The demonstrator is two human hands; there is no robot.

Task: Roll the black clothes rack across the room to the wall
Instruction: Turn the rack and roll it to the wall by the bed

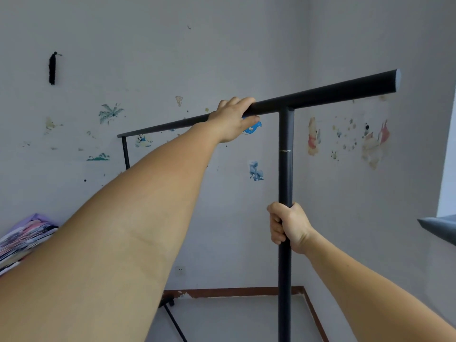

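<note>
The black clothes rack [320,95] stands in front of me with no clothes on it, its top bar slanting from far left to near right. My left hand [233,118] is wrapped over the top bar, just left of the near upright pole [285,156]. My right hand [287,225] grips that upright pole about halfway down. The far upright [125,153] and part of the base bar with a caster [167,303] show behind my left forearm. The rack stands close to the white wall [172,58] with cartoon stickers.
The room corner lies ahead on the right, with a brown baseboard [234,291] along the floor. Folded colourful bedding [24,238] sits at the left edge. A grey ledge [439,228] juts in at the right under a window. A black item [52,69] hangs on the wall.
</note>
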